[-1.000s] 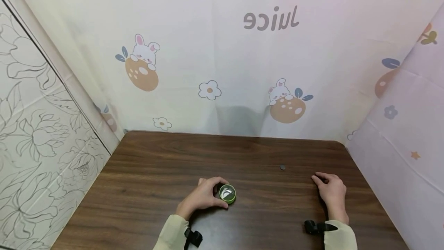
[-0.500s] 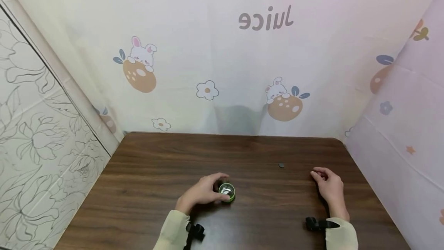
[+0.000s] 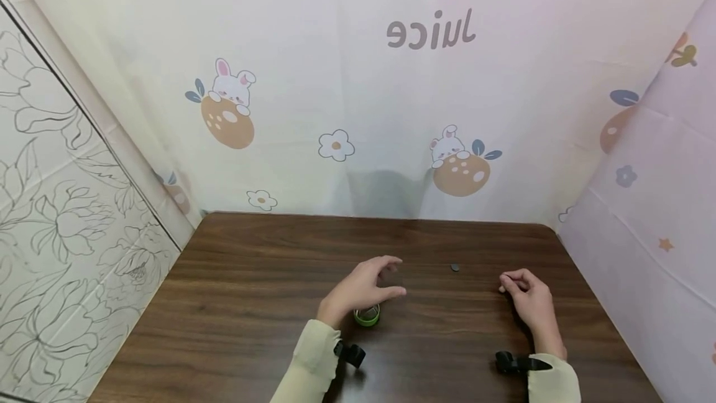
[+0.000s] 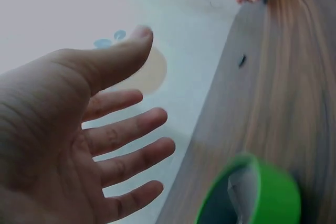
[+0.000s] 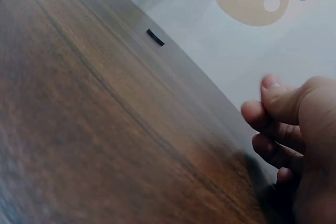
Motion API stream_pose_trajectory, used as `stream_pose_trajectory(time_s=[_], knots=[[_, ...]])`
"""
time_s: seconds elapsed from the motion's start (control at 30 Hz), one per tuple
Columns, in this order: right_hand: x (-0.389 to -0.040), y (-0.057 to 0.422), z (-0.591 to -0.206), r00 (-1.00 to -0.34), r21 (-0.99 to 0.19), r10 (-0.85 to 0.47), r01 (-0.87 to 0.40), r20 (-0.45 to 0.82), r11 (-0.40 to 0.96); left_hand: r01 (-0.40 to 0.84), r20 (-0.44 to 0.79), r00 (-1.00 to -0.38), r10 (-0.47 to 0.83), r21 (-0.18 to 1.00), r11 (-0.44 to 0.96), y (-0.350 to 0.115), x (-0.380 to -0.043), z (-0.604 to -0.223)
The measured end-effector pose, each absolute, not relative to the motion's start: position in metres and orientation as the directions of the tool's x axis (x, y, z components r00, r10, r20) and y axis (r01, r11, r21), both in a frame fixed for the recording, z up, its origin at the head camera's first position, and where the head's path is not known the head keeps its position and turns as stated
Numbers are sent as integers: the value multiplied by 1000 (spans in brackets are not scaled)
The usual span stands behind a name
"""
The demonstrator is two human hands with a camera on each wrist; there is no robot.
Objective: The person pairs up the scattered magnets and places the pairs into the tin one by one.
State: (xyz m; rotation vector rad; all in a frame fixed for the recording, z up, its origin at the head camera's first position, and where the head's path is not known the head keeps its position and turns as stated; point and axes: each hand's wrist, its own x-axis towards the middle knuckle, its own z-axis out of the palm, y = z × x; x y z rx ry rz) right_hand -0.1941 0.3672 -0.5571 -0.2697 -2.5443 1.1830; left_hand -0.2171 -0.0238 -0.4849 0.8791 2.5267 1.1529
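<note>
I see the left hand [image 3: 362,286], fingers apart, partly hiding the green container [image 3: 367,321], a dark disc [image 3: 455,268] left of the loosely curled right hand [image 3: 530,302].

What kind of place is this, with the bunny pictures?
Probably an indoor corner set up for filming: a brown table, a bunny-print cloth hanging behind it, and a black camera strapped to a wrist.

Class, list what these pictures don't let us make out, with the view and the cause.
- Head: the green container's far rim, hidden by the left grip.
- Left wrist: the container's lower part, cut off by the bottom edge.
- Head: any markings on the dark disc, too small.
- Head: anything inside the right grip, which itself blocks the view.
</note>
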Motion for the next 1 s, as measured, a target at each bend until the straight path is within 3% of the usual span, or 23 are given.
stream_pose_trajectory(time_s=[0.17, 0.53, 1.0], knots=[[-195, 368, -557, -934, -780, 272, -12, 232, 625, 441, 73, -806, 588, 736, 514, 5, -221, -476], [-194, 369, -558, -913, -808, 344, 29, 218, 589, 450, 133, -828, 544, 737, 505, 58, -234, -468], [-193, 368, -555, -900, -806, 390, 79, 195, 586, 368, 119, -886, 449, 769, 523, 107, -246, -475]])
